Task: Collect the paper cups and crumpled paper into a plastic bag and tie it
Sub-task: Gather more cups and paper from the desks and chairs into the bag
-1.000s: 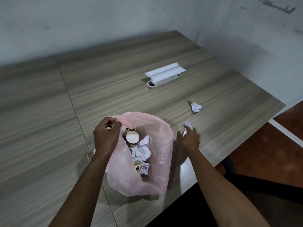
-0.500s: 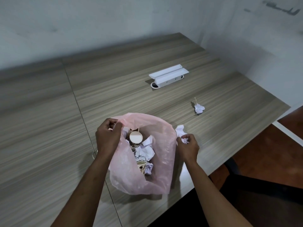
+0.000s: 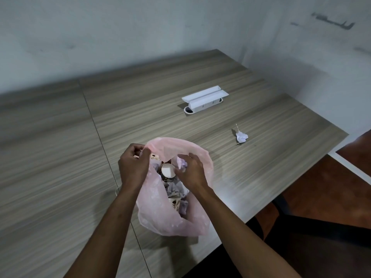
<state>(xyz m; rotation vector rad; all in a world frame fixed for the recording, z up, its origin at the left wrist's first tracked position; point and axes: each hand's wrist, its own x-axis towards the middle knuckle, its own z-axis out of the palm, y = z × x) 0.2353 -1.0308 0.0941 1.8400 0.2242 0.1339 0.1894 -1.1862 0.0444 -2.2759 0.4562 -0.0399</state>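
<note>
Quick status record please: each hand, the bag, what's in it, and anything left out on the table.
left hand: grips the rim of the pink plastic bag, holding it open
right hand: holds a crumpled paper over the bag mouth
bag contents: paper cup, more crumpled paper
left to collect: one paper ball on the table
other: white socket box
bag tied: no
</note>
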